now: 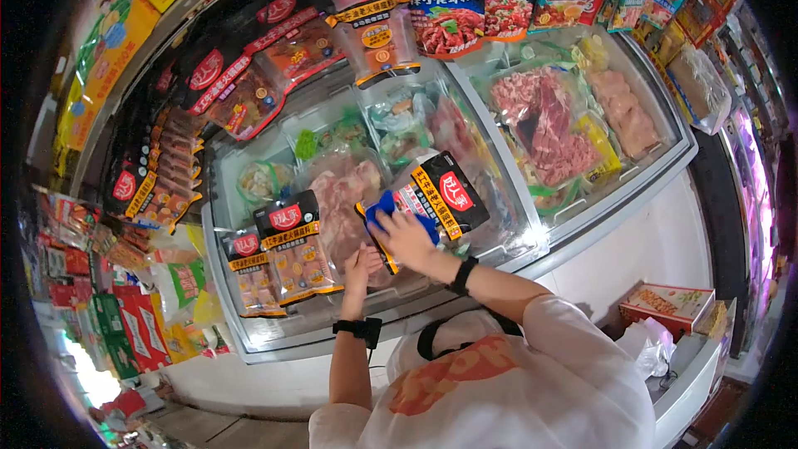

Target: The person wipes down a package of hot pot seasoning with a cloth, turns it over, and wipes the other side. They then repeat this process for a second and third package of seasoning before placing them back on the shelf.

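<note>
My right hand [406,243] presses a blue cloth [426,220] against the front of a black and orange hotpot seasoning packet [453,199]. This packet lies tilted on the glass top of a freezer. At its lower left edge, my left hand [362,268] grips the packet with bent fingers; the fingertips are partly hidden. Two similar packets lie left of my left hand: a larger seasoning packet [298,249] and a smaller seasoning packet [252,274] beside it.
Bagged meat [544,120] shows inside the chest freezer [499,270]. More seasoning bags [445,4] stand along its back edge, with another row of packets [170,170] at the left. A cardboard box [665,303] sits at the lower right, beside a white plastic bag [648,345].
</note>
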Demonstrator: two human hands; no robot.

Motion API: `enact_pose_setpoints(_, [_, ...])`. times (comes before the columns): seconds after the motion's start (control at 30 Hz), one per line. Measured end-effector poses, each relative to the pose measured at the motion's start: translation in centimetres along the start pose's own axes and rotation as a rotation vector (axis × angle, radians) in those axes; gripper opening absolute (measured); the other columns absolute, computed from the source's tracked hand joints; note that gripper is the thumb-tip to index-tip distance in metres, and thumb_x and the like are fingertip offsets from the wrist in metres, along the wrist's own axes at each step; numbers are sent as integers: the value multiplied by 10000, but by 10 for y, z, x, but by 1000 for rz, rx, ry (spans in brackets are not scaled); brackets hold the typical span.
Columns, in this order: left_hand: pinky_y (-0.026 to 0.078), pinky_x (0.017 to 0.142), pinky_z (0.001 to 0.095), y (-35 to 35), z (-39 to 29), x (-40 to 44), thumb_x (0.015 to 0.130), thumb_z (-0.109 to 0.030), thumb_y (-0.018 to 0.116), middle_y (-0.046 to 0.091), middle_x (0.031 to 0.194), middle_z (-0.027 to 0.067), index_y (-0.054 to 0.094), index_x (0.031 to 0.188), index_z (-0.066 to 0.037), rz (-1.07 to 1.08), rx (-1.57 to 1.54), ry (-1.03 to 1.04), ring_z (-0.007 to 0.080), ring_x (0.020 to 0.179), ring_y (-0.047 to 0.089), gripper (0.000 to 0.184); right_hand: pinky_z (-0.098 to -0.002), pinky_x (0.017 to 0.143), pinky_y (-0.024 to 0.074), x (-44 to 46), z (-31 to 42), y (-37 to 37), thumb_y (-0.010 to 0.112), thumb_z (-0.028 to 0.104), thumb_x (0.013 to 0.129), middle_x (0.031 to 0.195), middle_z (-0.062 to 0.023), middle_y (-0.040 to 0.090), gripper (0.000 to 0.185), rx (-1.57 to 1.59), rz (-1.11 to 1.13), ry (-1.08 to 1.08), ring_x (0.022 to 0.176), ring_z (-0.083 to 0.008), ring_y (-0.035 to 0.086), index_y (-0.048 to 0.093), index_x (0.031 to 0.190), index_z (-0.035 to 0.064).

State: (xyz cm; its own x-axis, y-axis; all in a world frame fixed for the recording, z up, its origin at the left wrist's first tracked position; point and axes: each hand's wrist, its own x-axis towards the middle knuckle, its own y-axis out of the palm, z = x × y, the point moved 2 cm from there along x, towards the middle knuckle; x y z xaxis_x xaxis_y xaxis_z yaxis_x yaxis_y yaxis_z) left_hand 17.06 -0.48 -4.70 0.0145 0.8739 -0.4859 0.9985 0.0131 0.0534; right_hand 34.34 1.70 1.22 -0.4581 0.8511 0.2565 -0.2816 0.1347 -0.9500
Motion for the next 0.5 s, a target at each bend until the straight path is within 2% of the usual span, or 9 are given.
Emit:
enact_pose_setpoints(0.03, [574, 688, 299, -1, 2, 1, 988, -410, 512, 674, 859, 139, 631, 1011, 63, 2, 9, -3, 203, 728, 678, 488, -423, 850, 453, 10, -17, -3, 520, 170, 838, 1315, -135, 495, 442, -83, -52, 74, 1068, -282, 522, 572, 1275, 125])
enact_pose_setpoints(0.1, [564, 677, 282, -3, 8, 5, 985, -416, 518, 672, 848, 129, 632, 1001, 60, -5, 14, 10, 188, 701, 666, 491, -426, 846, 456, 23, -53, -8, 544, 174, 829, 1282, -137, 507, 418, -92, 40, 278, 1091, -312, 513, 591, 1242, 125])
enact_pose_setpoints(0.17, [559, 671, 273, 0, 3, 1, 984, -418, 519, 671, 842, 123, 634, 996, 56, -3, 5, 21, 178, 694, 660, 488, -421, 835, 444, 18, -79, -15, 545, 184, 831, 1276, -155, 506, 404, -78, 33, 342, 1066, -312, 507, 590, 1223, 101])
enact_pose_setpoints(0.23, [553, 665, 265, -3, 5, -1, 983, -420, 521, 670, 835, 117, 635, 991, 51, -4, -7, 35, 168, 686, 654, 485, -416, 824, 431, 14, -77, -16, 546, 193, 833, 1270, -174, 506, 393, -64, 27, 400, 1041, -313, 501, 590, 1205, 76])
enact_pose_setpoints(0.3, [544, 656, 255, -3, 5, 1, 985, -422, 517, 664, 821, 98, 639, 988, 39, 1, 16, 40, 150, 695, 647, 477, -411, 810, 472, 9, -55, -16, 552, 201, 850, 1278, -188, 495, 362, -169, -23, 439, 1063, -320, 513, 600, 1193, 96])
enact_pose_setpoints(0.33, [544, 656, 255, 1, 4, 3, 985, -422, 517, 664, 821, 98, 639, 988, 39, 2, 13, 45, 150, 695, 647, 477, -412, 792, 477, 14, -41, -12, 543, 192, 842, 1224, -202, 512, 340, -176, 2, 390, 1041, -313, 517, 612, 1158, 88])
enact_pose_setpoints(0.4, [535, 649, 245, 1, 2, 0, 989, -419, 512, 659, 808, 84, 641, 989, 31, -15, 28, 18, 137, 706, 641, 468, -409, 780, 479, 29, -14, 0, 537, 179, 828, 1153, -147, 538, 300, -72, -9, 203, 1014, -295, 525, 636, 1098, 90])
enact_pose_setpoints(0.43, [535, 649, 245, 1, 0, -2, 989, -419, 512, 659, 808, 84, 641, 989, 31, -15, 39, 16, 137, 706, 641, 468, -409, 780, 479, 35, -10, 5, 537, 179, 828, 1153, -147, 538, 300, -64, -13, 210, 1014, -295, 525, 636, 1098, 90])
enact_pose_setpoints(0.5, [538, 703, 256, 1, -4, -5, 982, -437, 515, 665, 860, 83, 619, 1037, 30, 19, 43, 23, 140, 754, 645, 481, -401, 779, 477, 50, -8, 12, 551, 171, 804, 1082, -94, 547, 266, 26, -29, 80, 992, -277, 528, 652, 1037, 90])
